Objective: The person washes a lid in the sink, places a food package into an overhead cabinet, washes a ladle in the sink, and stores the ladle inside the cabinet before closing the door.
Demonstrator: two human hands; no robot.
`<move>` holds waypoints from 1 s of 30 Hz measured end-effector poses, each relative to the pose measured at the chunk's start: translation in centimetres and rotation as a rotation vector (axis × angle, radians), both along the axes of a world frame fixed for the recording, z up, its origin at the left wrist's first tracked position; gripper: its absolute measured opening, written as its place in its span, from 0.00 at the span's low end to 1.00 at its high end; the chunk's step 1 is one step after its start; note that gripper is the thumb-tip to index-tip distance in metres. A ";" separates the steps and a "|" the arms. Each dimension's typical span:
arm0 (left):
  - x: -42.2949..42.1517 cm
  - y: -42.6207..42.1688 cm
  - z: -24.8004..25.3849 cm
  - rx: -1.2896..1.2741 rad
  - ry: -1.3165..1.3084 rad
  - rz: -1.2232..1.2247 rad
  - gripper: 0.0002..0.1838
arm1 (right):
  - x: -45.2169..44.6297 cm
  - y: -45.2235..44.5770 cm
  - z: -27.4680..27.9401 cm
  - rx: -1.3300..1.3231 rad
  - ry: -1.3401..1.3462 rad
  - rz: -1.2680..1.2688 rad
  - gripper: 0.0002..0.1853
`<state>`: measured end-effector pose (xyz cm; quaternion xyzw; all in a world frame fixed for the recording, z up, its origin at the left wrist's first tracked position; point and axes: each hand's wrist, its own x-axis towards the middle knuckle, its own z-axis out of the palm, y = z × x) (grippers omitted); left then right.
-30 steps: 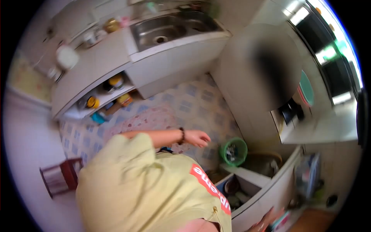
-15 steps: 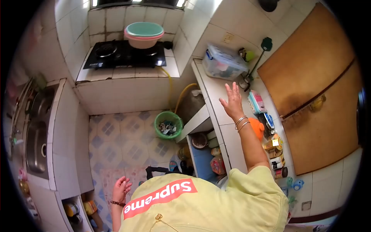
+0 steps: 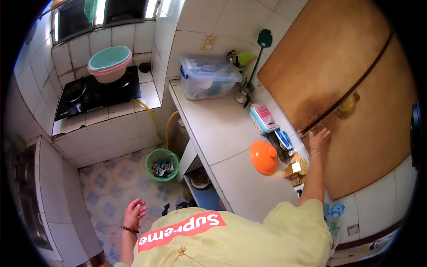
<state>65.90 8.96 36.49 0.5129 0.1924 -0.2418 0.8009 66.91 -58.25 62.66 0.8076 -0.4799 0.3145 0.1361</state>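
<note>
My right hand (image 3: 319, 139) is at the wooden panel (image 3: 360, 147) on the right wall, near the lower end of the dark strip across it. Its fingers are bent and apart against the panel; I see nothing held in them. Below that wrist stand a yellow-and-white container (image 3: 299, 165) and several small jars and boxes. An orange lid-like dome with a knob (image 3: 263, 158) lies on the white tiled counter (image 3: 227, 133). My left hand (image 3: 134, 213), wearing a beaded bracelet, hangs low over the floor, fingers loosely curled and apart, with nothing visible in it.
Along the counter stand a clear storage box (image 3: 209, 82), a pack of wipes (image 3: 263, 118) and a green fly swatter (image 3: 264, 39). Stacked basins (image 3: 110, 62) rest on the black stove (image 3: 95, 94). A green bin (image 3: 162, 165) with rubbish stands on the floor.
My right hand has moved from above the counter to the wooden panel. The view has turned right, and the orange dome is no longer covered by my arm. My left hand stays low.
</note>
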 end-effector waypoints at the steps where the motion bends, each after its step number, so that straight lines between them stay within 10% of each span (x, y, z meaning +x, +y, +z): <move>1: 0.5 -1.0 0.1 -0.003 0.006 0.019 0.16 | -0.4 -0.1 0.8 0.033 0.047 -0.034 0.44; 17: -2.7 -1.0 0.7 0.153 -0.079 0.099 0.21 | 10.1 3.6 -1.7 -0.234 0.159 0.326 0.40; 23: -9.4 4.0 1.6 0.179 -0.040 0.293 0.22 | 20.8 16.4 -12.0 -0.146 0.036 1.260 0.33; 30: -21.8 9.1 -4.0 0.038 0.208 0.762 0.20 | 11.8 48.6 -17.0 0.313 0.618 2.089 0.37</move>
